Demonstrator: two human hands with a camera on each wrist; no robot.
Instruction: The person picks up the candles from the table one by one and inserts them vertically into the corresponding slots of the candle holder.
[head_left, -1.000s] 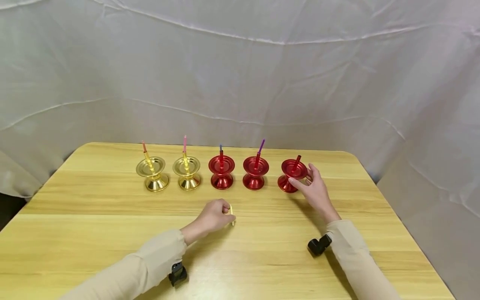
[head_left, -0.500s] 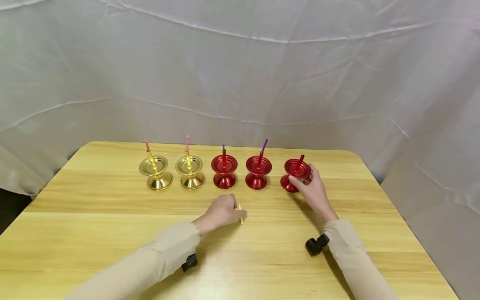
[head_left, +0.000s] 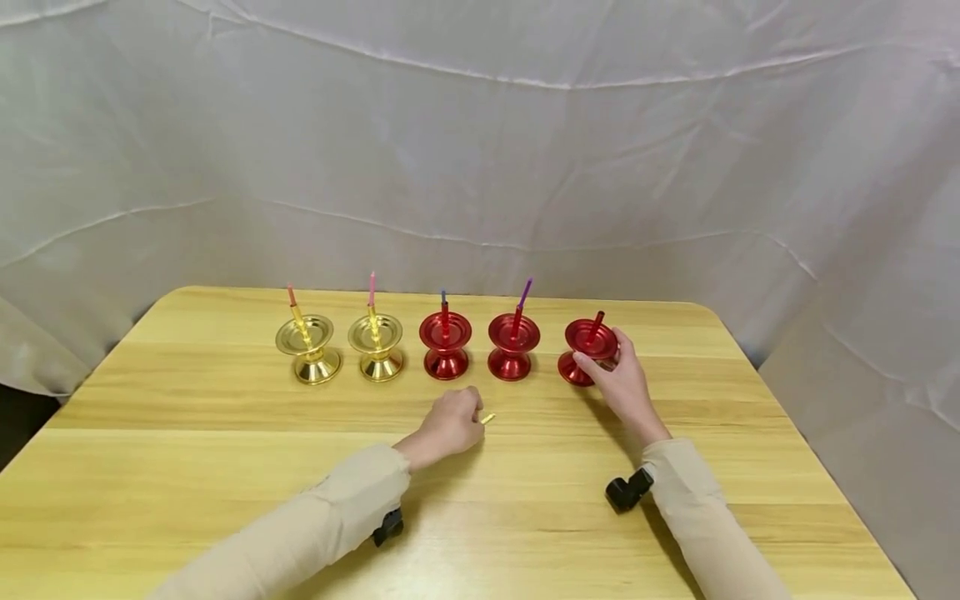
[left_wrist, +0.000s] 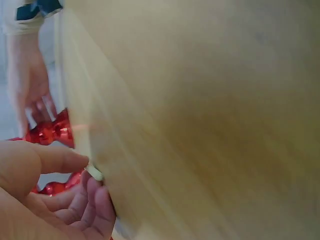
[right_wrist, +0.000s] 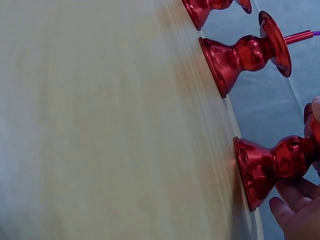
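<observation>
Five candle holders stand in a row at the far side of the wooden table [head_left: 225,467]: two gold ones [head_left: 307,350] [head_left: 375,346] and three red ones [head_left: 445,343] [head_left: 512,345]. Each bears a thin candle. My right hand [head_left: 609,367] grips the rightmost red holder [head_left: 583,340] [right_wrist: 272,165] round its stem, thumb on the near side. My left hand [head_left: 474,414] rests on the table before the red holders and pinches a short yellow candle [head_left: 487,418] [left_wrist: 94,173] between thumb and fingers. The red candle [head_left: 596,325] in the held holder leans right.
White cloth hangs behind and round the table. The table's rounded far corners lie left and right of the row. Black wrist cameras [head_left: 626,490] [head_left: 388,527] sit under both beige sleeves. Bare wood stretches across the near half.
My left hand has slid forward and right with the yellow candle, which now points sideways instead of down. My right hand stays on the rightmost red holder.
</observation>
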